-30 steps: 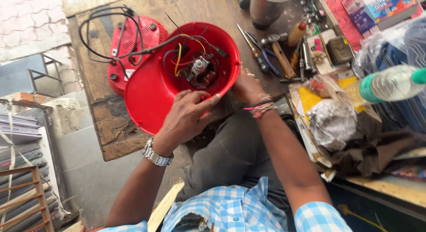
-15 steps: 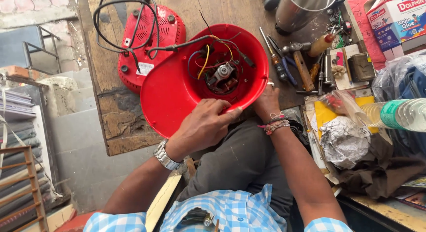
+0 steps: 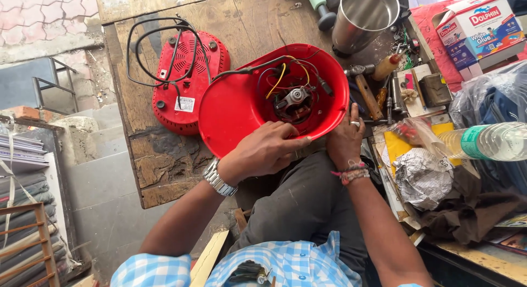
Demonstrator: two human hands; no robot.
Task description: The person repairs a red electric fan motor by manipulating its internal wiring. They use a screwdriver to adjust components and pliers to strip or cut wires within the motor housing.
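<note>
A red plastic appliance housing (image 3: pixel 236 106) lies open side up at the near edge of a worn wooden table (image 3: pixel 137 122), with a small motor (image 3: pixel 293 97) and coloured wires inside it. My left hand (image 3: pixel 263 150) rests on the housing's near rim, fingers reaching toward the motor. My right hand (image 3: pixel 346 139) grips the rim on the right side. The red vented base cover (image 3: pixel 186 81) lies to the left, with a black cord (image 3: pixel 159 51) looped over it.
A steel jar (image 3: pixel 365 15) stands behind the housing. Hammer, screwdrivers and other small tools (image 3: pixel 379 95) lie to the right, beside a box of glue (image 3: pixel 480 29), a plastic bottle (image 3: pixel 483 141), crumpled paper (image 3: pixel 420 177) and dark cloth. The floor drops away left of the table.
The view has shifted, so everything sits lower and further right. My left fingers have moved along the rim toward the motor. My right hand keeps its hold on the housing.
</note>
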